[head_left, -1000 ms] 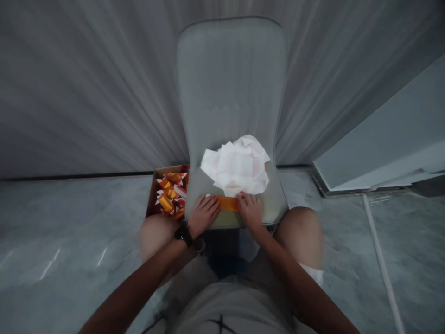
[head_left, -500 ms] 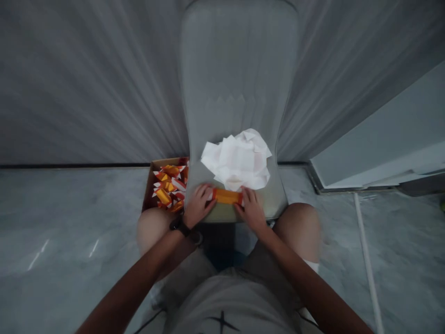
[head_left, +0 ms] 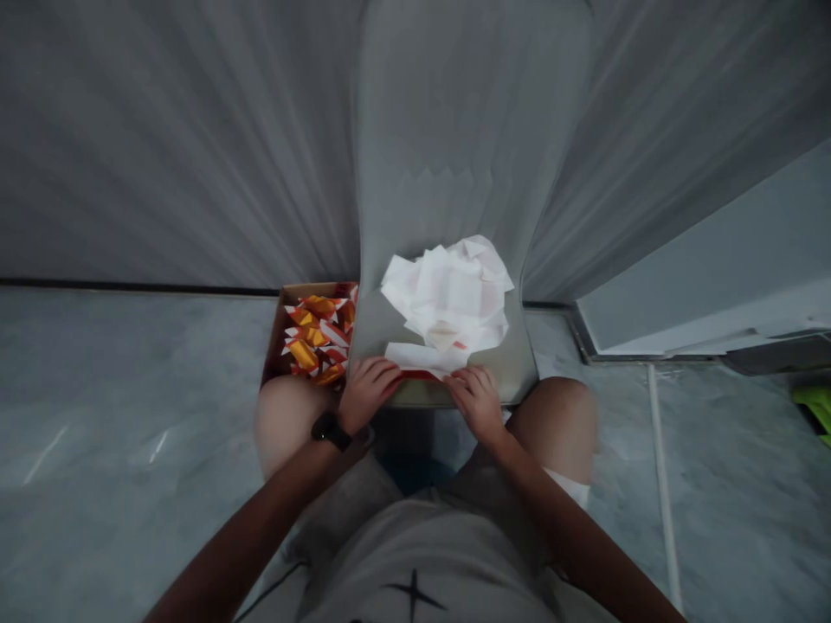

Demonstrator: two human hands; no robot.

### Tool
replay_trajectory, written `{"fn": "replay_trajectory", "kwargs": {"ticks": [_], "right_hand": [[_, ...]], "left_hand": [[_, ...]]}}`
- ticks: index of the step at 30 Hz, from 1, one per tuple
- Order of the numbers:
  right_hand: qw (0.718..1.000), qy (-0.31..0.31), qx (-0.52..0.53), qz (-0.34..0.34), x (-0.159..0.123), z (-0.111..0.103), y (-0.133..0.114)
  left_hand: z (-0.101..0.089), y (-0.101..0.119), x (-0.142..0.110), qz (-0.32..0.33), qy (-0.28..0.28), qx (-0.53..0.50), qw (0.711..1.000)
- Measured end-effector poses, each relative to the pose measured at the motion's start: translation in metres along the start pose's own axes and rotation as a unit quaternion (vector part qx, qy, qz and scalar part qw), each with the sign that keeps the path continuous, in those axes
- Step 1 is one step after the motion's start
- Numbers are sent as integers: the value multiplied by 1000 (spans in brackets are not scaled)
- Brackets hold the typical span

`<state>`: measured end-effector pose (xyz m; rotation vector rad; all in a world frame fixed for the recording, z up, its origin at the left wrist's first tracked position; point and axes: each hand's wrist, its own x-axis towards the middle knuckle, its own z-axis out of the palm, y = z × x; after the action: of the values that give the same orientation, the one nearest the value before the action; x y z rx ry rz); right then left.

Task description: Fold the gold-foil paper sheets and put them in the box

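A paper wrapper (head_left: 425,356), white on its upper face with a red strip along the near edge, lies at the front of the grey chair seat (head_left: 519,363). My left hand (head_left: 370,391) pinches its left end, fingers closed over the paper. At the right end, my right hand (head_left: 476,398) grips it the same way with bent fingers. Just beyond the wrapper rests a loose pile of white paper sheets (head_left: 454,290), overlapping its far edge. Whether anything lies rolled inside the red strip is hidden.
A cardboard box (head_left: 276,333) on the floor left of the seat holds several orange, red and white twisted-end wrapped pieces (head_left: 304,353). Behind the chair hangs a grey curtain (head_left: 195,147). A white panel (head_left: 714,277) stands at right, with a green object (head_left: 814,407) beyond.
The orange-and-red roll between my hands has opened out, so the wrapper's white face now shows with a red strip below. Both hands stay at its ends. The view has shifted slightly.
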<state>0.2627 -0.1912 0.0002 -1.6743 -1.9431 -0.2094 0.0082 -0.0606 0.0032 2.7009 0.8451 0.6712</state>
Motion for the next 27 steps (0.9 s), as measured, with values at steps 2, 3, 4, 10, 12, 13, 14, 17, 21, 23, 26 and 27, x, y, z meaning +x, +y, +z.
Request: {"fn": "replay_trajectory", "kwargs": {"ticks": [2, 3, 4, 10, 12, 13, 14, 17, 21, 23, 26, 27], "right_hand": [[1000, -1, 7, -19, -5, -1, -1], [1000, 0, 9, -26, -7, -2, -2], [999, 3, 10, -31, -8, -3, -2], [998, 29, -39, -35, -15, -2, -4], [998, 37, -40, -30, -16, 0, -5], [998, 40, -36, -29, -16, 2, -6], [998, 41, -31, -30, -16, 3, -7], [999, 24, -20, -26, -14, 5, -8], [1000, -15, -14, -17, -13, 6, -9], [1000, -21, -17, -10, -14, 6, -9], [999, -24, -23, -7, -15, 5, -9], [999, -25, -24, -9, -16, 5, -10]], "left_hand": [[-2, 0, -8, 14, -18, -1, 1000], [-2, 0, -11, 22, -21, -1, 1000], [-3, 1, -14, 30, -18, 1, 999], [-3, 9, -19, 2, 90, 75, 993], [-4, 12, -15, 12, 73, 79, 994], [-5, 14, -13, 23, 52, 73, 996], [-6, 15, -10, 35, 29, 66, 997], [-10, 17, -5, 58, -9, 55, 997], [-15, 17, 1, 48, -19, 46, 998], [-16, 17, 5, 20, -14, 45, 999], [-11, 18, 16, -34, 3, 38, 999], [-7, 18, 20, -50, 9, 36, 998]]}}
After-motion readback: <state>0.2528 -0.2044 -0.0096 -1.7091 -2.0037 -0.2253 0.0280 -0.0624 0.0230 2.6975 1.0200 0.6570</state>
